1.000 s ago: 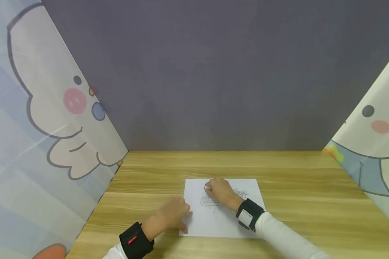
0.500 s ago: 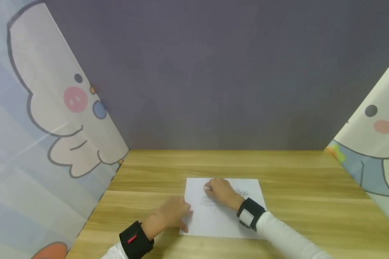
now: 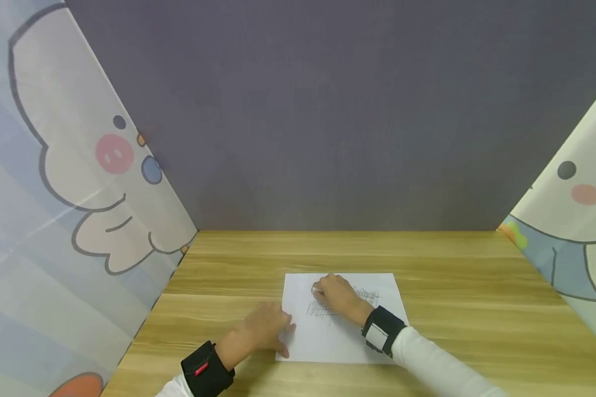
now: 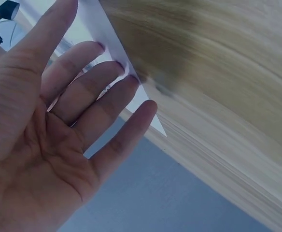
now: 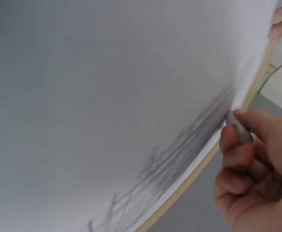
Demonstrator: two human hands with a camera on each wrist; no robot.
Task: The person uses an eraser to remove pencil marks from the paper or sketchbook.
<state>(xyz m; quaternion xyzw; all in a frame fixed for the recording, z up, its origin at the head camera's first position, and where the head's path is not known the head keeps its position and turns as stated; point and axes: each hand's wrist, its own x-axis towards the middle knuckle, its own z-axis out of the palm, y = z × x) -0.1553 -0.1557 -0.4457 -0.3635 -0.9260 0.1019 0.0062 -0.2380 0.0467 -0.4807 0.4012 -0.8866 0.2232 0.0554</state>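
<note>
A white sheet of paper (image 3: 323,344) lies on the wooden table, with dark pencil scribbles (image 3: 320,309) across its upper middle. Over the upper part of the sheet, my right hand (image 3: 340,295) pinches a small grey-white eraser (image 5: 243,134) between thumb and curled fingers, its tip against the paper beside the scribbles. The hand and wrist cover part of the marks in the head view. My left hand (image 3: 265,326) rests at the sheet's left edge, fingertips on the paper. In the left wrist view its fingers (image 4: 102,116) are spread and loosely extended, holding nothing.
Wood-grain tabletop (image 3: 457,286) surrounds the sheet. A grey panel (image 3: 347,110) rises along the table's far edge. Cartoon-printed cloths (image 3: 99,182) hang at both sides. Black bands (image 3: 207,368) circle both wrists.
My right hand has shifted very slightly to the left over the scribbles, still pinching the eraser. The left hand stays in place on the sheet's edge.
</note>
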